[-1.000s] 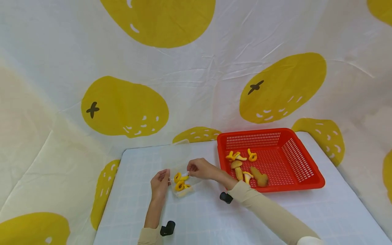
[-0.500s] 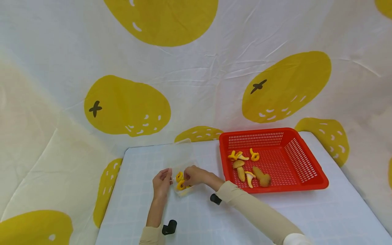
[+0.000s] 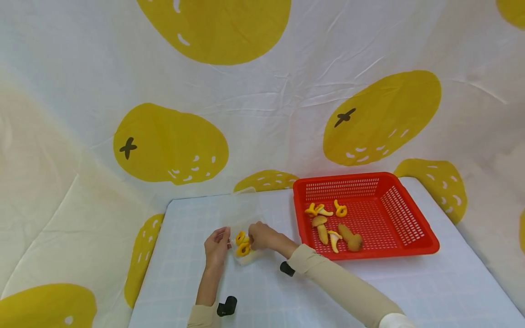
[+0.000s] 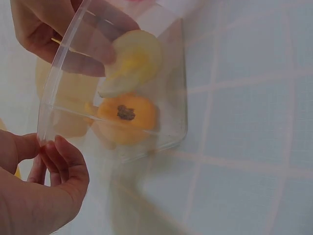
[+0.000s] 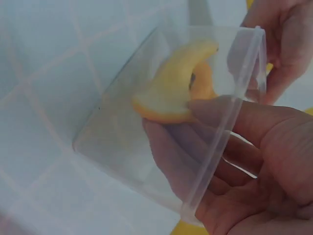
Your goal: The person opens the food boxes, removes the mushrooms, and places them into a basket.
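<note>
My left hand (image 3: 217, 248) pinches the rim of a clear plastic container (image 3: 246, 261) between thumb and fingers, at its left side. Inside the container is my right hand (image 3: 264, 237), holding a yellow chanterelle mushroom (image 5: 168, 88) between thumb and fingertips. The right wrist view shows this mushroom's pale underside and curved stem. Beside it in the container lies another chanterelle (image 4: 124, 117), orange-yellow with a dark hollow in its cap. In the head view, yellow chanterelles (image 3: 243, 249) show between the two hands, and the right hand's fingertips are partly hidden.
A red perforated basket (image 3: 428, 243) stands to the right, holding several yellow chanterelles (image 3: 341, 210) and two brown mushrooms (image 3: 321, 228). Behind the container a transparent flap (image 3: 239, 205) extends toward the table's back edge. A white cloth with yellow fruit shapes hangs behind.
My right hand has moved from above the container's right side down and slightly left into it. The left hand keeps its hold on the rim. The head view has shifted slightly.
</note>
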Action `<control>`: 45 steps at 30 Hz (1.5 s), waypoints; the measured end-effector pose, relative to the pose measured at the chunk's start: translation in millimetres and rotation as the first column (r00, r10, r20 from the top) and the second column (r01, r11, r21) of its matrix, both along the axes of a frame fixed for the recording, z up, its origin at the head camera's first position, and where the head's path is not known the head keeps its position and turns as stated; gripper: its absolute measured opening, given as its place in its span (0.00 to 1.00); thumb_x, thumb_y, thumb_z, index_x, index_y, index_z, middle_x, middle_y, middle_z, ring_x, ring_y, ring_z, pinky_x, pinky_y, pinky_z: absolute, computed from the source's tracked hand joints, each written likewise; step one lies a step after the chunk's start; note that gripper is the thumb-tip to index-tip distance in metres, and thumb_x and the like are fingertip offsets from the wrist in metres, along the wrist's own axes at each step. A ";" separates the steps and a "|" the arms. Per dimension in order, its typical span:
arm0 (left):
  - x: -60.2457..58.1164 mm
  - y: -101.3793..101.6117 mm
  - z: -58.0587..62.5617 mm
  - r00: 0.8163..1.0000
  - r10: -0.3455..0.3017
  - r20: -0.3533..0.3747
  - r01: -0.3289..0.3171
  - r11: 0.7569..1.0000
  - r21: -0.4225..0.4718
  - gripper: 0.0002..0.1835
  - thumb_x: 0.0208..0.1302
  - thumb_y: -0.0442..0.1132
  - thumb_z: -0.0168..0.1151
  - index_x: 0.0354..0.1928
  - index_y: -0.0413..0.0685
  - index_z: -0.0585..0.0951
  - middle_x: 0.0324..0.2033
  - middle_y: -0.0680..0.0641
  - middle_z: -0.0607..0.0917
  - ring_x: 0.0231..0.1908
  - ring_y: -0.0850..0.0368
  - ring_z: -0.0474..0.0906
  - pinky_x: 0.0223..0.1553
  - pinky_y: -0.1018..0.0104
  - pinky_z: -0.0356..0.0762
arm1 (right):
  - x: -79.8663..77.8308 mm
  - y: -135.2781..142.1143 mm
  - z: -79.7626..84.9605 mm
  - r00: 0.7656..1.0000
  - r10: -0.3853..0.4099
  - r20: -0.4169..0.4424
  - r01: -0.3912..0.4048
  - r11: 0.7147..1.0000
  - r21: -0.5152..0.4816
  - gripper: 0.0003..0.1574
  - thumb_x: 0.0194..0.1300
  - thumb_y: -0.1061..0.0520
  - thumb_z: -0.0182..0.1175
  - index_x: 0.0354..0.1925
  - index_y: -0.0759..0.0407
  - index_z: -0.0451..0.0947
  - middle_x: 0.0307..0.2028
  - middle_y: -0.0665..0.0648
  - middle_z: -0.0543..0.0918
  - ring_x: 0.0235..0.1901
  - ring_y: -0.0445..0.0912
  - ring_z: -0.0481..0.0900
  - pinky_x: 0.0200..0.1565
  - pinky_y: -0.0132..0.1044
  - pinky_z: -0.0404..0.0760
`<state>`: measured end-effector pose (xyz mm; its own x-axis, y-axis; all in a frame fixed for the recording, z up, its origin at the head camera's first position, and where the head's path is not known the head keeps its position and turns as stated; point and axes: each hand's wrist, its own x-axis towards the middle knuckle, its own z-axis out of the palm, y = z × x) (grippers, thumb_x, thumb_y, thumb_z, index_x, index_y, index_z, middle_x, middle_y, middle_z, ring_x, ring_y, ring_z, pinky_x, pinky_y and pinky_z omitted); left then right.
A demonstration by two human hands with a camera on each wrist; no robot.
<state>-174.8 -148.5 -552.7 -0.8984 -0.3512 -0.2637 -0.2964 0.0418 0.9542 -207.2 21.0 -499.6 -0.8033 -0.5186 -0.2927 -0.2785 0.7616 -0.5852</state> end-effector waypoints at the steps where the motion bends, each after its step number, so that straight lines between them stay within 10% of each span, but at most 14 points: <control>1: 0.2 0.1 -0.1 1.000 0.000 0.001 0.000 1.000 -0.002 0.21 0.76 0.45 0.60 0.59 0.33 0.79 0.46 0.34 0.82 0.37 0.49 0.76 0.32 0.76 0.79 | 0.7 1.8 1.9 1.000 0.006 -0.017 -0.006 1.000 -0.009 0.06 0.62 0.66 0.70 0.35 0.65 0.81 0.29 0.52 0.75 0.32 0.45 0.70 0.34 0.33 0.74; 24: 1.1 0.2 1.2 1.000 -0.005 0.004 0.005 1.000 -0.020 0.21 0.77 0.45 0.60 0.59 0.34 0.78 0.47 0.33 0.81 0.38 0.48 0.76 0.33 0.77 0.78 | -3.9 83.5 34.7 0.991 -0.134 0.026 0.132 0.896 -0.425 0.09 0.69 0.65 0.64 0.46 0.69 0.83 0.35 0.58 0.87 0.31 0.48 0.84 0.39 0.35 0.85; 45: 0.1 -1.2 -1.9 1.000 -0.003 -0.014 0.003 1.000 -0.004 0.21 0.76 0.45 0.61 0.58 0.33 0.79 0.47 0.33 0.82 0.36 0.50 0.76 0.32 0.76 0.78 | 18.6 171.7 37.5 0.913 -0.407 0.040 0.385 0.823 -0.419 0.14 0.71 0.59 0.65 0.51 0.66 0.82 0.44 0.59 0.87 0.44 0.56 0.86 0.48 0.49 0.87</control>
<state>-174.7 -149.7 -554.6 -0.9030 -0.3495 -0.2497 -0.2828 0.0463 0.9581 -188.6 192.7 -462.0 -0.9730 -0.2161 -0.0807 -0.0413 0.5073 -0.8608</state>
